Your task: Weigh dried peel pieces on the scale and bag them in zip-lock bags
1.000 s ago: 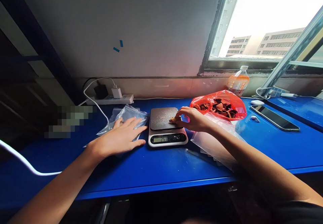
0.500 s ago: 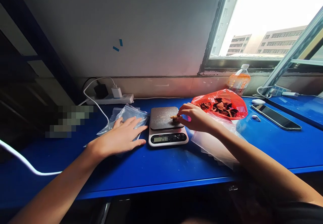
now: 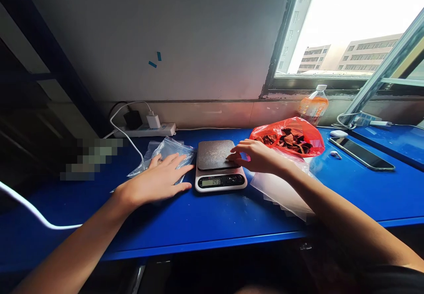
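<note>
My left hand [image 3: 162, 177] lies flat with its fingers spread over clear plastic zip bags [image 3: 172, 148], just left of a kitchen scale [image 3: 219, 181]. The scale has a dark square plate [image 3: 215, 152] with pale crumbs scattered on it, and a lit digital display. Over the plate's right edge, my right hand [image 3: 253, 155] bends its fingers together, the tips down near the surface. Whatever lies between those fingertips is hidden. Behind that hand, a red plastic bag [image 3: 314, 137] stands open with dark reddish-brown dried pieces [image 3: 293, 141] inside.
More clear bags [image 3: 281, 192] lie under my right forearm. To the right are a phone [image 3: 362, 153], an earbud [image 3: 335, 154] and its white case [image 3: 338, 133]. An orange drink bottle [image 3: 314, 104] stands by the window. A power strip [image 3: 145, 130] with chargers sits at the back left.
The small brown piece that showed in my right fingertips is no longer visible. Those fingers have shifted slightly down, and the scale's reading has changed. My left hand has stayed put.
</note>
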